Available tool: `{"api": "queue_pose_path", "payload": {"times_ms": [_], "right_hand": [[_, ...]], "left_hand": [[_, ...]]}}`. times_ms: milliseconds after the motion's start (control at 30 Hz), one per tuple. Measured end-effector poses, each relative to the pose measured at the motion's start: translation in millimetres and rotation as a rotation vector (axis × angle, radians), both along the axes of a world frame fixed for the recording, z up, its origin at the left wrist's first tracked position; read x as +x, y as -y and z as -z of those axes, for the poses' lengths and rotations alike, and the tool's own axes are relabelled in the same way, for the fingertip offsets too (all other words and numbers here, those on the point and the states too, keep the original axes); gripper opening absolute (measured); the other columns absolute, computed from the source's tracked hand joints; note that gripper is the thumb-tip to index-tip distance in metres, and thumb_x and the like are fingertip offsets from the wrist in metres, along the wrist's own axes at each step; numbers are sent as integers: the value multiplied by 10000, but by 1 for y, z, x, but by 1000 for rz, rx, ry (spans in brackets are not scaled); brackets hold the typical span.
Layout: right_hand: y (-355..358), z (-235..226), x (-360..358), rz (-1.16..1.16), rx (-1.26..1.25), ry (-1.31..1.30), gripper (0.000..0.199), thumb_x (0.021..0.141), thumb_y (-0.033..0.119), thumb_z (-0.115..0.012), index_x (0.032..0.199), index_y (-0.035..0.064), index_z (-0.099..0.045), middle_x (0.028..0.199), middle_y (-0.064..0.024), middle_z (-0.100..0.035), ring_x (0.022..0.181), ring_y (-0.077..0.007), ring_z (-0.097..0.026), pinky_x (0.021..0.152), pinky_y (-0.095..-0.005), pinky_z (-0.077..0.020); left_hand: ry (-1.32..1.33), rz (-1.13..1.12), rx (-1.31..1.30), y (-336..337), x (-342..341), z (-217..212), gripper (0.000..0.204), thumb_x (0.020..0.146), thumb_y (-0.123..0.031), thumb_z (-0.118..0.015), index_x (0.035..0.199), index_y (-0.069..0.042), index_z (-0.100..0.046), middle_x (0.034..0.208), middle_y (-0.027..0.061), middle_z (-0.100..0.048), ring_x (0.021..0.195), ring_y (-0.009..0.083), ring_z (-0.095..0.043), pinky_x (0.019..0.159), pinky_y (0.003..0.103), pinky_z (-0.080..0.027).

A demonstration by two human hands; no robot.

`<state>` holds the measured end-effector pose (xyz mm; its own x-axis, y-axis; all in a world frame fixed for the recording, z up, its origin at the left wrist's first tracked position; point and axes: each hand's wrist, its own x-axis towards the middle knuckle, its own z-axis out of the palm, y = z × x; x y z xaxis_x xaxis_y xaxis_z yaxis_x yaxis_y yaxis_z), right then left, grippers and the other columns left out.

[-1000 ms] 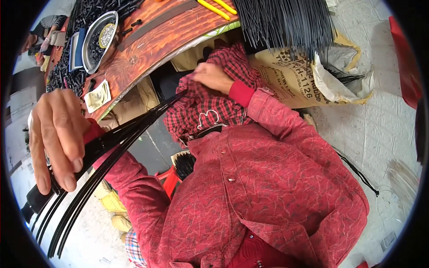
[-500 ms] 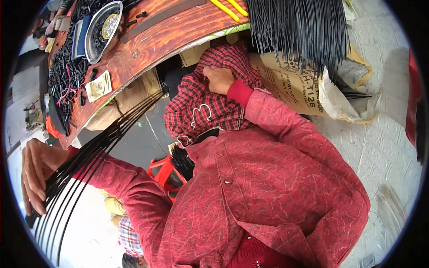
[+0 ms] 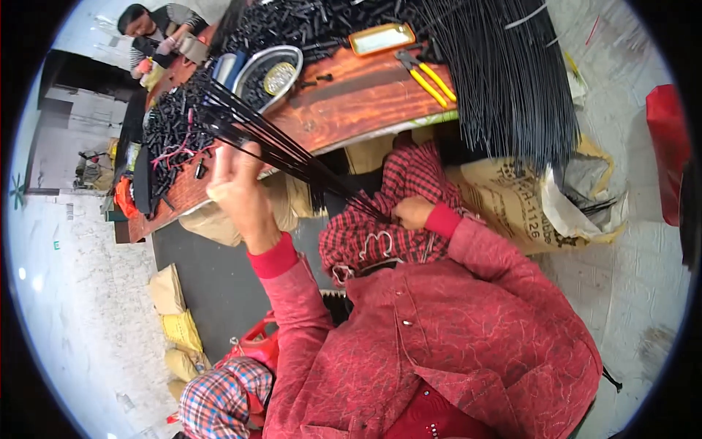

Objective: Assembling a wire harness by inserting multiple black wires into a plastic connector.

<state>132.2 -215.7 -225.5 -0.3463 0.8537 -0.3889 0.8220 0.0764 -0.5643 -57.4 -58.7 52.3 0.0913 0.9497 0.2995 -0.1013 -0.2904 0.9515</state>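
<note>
My left hand (image 3: 240, 192) is raised in front of the wooden table (image 3: 365, 99) and grips a bundle of long thin black rods (image 3: 272, 145). The rods fan out up and left over the table and converge down and right toward my right hand (image 3: 412, 212). My right hand pinches the rods' lower ends against the red plaid cloth (image 3: 380, 219) on my lap. Both arms are in red sleeves.
A large sheaf of black rods (image 3: 504, 73) hangs over the table's edge above a tan sack (image 3: 512, 205). Yellow-handled pliers (image 3: 428, 77), a metal bowl (image 3: 267, 69), an orange tray (image 3: 382, 38) and several small black parts (image 3: 172, 132) lie on the table. Another person (image 3: 157, 29) sits at the far end.
My left hand has swung the rod bundle from low on the left up and rightward over the table edge. My right hand stayed on the plaid cloth, holding the rods' ends.
</note>
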Motion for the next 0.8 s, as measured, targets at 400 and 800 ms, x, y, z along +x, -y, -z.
{"api": "queue_pose_path", "payload": {"times_ms": [400, 800], "right_hand": [[-58, -274, -12, 448, 800, -815, 264, 826, 164, -674, 1038, 20, -611, 1003, -147, -629, 888, -264, -641, 748, -336, -506], [-115, -299, -33, 570, 943, -682, 183, 838, 178, -665, 893, 6, -632, 731, -68, -587, 639, -104, -593, 531, -308, -459]], "left_hand": [[268, 238, -62, 19, -10, 27, 328, 814, 69, -648, 1136, 52, -588, 1030, 71, -658, 896, 119, -629, 802, 236, -499], [266, 172, -134, 11, -1, 33, 373, 815, 49, -665, 1168, 78, -549, 1015, 118, -661, 869, 136, -637, 781, 242, -511]]}}
